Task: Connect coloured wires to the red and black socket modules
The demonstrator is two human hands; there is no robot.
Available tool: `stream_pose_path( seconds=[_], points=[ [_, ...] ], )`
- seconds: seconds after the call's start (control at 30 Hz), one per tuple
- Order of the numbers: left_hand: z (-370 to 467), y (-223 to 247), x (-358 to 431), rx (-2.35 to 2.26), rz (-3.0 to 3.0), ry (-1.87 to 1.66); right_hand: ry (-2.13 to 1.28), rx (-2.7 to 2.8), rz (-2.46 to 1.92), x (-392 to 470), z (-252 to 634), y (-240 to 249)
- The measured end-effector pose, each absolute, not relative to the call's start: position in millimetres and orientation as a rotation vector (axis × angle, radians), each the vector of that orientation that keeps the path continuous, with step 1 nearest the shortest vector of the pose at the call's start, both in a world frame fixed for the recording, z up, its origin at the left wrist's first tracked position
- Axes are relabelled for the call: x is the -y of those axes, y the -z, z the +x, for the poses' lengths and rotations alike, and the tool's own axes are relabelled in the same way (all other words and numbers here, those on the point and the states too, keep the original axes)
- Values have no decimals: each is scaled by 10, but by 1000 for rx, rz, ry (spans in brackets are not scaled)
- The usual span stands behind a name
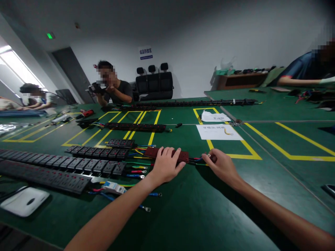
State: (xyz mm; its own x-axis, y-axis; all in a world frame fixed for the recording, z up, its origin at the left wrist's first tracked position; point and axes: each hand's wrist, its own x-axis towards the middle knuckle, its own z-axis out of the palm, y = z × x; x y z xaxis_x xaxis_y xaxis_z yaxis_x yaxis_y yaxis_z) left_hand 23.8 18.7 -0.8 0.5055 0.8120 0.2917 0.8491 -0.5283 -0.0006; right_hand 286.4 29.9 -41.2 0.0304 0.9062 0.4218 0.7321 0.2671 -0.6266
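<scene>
A dark red socket strip [148, 152] lies on the green table in front of me, with coloured wires coming out at both ends. My left hand [167, 163] is laid across it, fingertips over its far side and thumb on the near side. To the right, my right hand [222, 164] is closed in a pinch on the wires [195, 161] from the strip's right end. Their tips are partly hidden by my fingers. Left of the strip, rows of black socket modules [96, 166] have loose leads with ring terminals [142, 176].
A white device [24, 201] lies at the near left, and a small white breaker [113, 188] sits among the wires. Farther back are a black strip [136, 127], paper sheets [218, 132] and yellow tape outlines. Co-workers sit at the far side, left and right.
</scene>
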Motion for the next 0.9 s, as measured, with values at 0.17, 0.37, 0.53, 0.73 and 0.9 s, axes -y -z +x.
stream_pose_path(
  seconds=[0.17,0.37,0.53,0.73,0.9],
  points=[
    [237,34,-180,1439,-2572,396,-225,1777,-1526,-284,2852,421],
    [236,35,-174,1439,-2577,383,-287,1768,-1532,-288,2892,407],
    [237,23,-165,1445,-2588,381,-350,1767,-1542,-276,2902,355],
    [232,4,-156,1449,-2600,382,-361,1786,-1429,-248,2898,286],
    [234,18,-167,1441,-2587,386,-336,1836,-1303,-215,2889,247]
  ],
)
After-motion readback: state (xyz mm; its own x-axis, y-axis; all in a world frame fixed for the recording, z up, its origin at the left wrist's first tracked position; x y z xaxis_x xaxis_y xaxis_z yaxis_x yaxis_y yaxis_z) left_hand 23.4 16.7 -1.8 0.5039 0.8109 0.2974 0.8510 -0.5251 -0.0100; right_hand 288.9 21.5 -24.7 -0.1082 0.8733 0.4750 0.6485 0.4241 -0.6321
